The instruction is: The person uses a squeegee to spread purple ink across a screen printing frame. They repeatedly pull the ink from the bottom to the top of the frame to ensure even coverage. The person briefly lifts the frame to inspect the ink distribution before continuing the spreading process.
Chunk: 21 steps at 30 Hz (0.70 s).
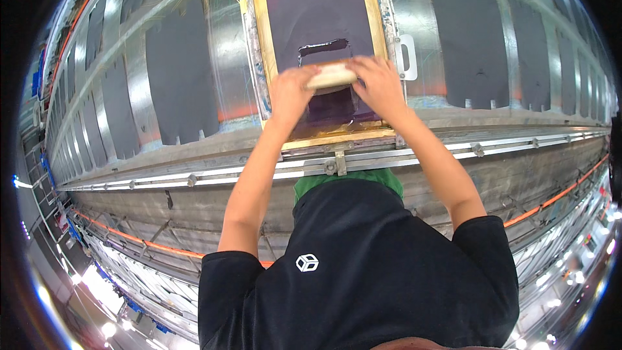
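Note:
My left hand [291, 96] and my right hand [381, 85] are closed around the two ends of a squeegee [332, 76] with a pale wooden handle. It lies crosswise over a printing screen [311, 10] that has dark mesh and a yellow-taped border. A glossy bead of dark ink [324, 45] runs across the mesh just beyond the squeegee. Wet dark ink [334, 109] also shows on the near part of the screen. The squeegee and fingers are slightly blurred, and its blade is mostly hidden.
The screen rests on a long metal print table with dark grey fabric panels [181, 71] to the left and more panels [466, 32] to the right. A metal rail [259, 174] follows the near edge. A white handle [407, 57] sits beside the frame's right side.

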### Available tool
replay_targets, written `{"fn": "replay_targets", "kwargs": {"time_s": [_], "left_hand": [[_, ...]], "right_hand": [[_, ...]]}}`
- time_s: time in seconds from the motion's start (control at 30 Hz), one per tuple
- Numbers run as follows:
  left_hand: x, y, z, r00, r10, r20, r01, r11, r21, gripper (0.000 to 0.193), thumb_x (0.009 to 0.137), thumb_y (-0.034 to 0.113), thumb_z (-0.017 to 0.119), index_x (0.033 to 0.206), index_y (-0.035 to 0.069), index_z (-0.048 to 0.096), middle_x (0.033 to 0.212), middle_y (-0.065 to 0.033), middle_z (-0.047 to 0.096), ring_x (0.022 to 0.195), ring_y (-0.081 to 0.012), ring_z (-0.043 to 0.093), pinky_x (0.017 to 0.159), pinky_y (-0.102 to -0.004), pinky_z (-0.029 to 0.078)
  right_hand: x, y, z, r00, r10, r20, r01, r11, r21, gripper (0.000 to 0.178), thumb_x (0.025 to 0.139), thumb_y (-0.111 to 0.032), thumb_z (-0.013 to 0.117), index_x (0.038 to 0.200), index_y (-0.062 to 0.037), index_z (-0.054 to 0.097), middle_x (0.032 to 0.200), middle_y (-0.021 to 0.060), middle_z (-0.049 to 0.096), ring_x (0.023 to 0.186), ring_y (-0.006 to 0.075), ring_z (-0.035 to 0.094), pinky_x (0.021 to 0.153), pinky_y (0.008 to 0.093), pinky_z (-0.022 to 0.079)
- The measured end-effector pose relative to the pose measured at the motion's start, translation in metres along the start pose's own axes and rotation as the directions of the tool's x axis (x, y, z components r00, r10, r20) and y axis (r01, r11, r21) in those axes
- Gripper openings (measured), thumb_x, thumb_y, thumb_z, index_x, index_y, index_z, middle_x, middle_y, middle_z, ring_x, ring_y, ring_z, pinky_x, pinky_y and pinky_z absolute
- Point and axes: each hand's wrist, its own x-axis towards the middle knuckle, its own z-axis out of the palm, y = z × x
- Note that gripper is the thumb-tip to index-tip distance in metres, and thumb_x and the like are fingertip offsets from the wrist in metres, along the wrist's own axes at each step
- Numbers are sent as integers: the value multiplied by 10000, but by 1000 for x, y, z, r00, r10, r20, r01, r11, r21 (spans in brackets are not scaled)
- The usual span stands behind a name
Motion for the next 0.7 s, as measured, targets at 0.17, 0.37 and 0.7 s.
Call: {"fn": "replay_targets", "kwargs": {"time_s": [0.17,0.37,0.7], "left_hand": [[44,-11,1,1000,-4,-9,4,1000,24,317,740,94,784,1050,155,803,1016,-79,770,933,-293,719,829,-416,563],[-42,4,13,993,-43,111,35,997,74,405,713,79,778,1101,193,788,1116,-55,763,1038,-272,710,902,-397,555],[49,-15,-5,1000,-16,7,16,1000,-3,326,743,92,771,1061,160,800,1014,-101,767,913,-304,726,806,-411,569]], "right_hand": [[44,25,11,997,31,77,-32,999,22,424,759,-114,782,1174,-130,698,1195,37,693,1087,279,595,911,409,457],[-48,-14,10,994,33,100,-40,996,74,451,735,-101,796,1175,-111,696,1176,25,696,1051,261,593,893,408,449],[50,21,3,1000,-7,-26,7,999,32,383,750,-119,792,1128,-120,725,1140,22,718,1027,264,606,880,419,459]]}}
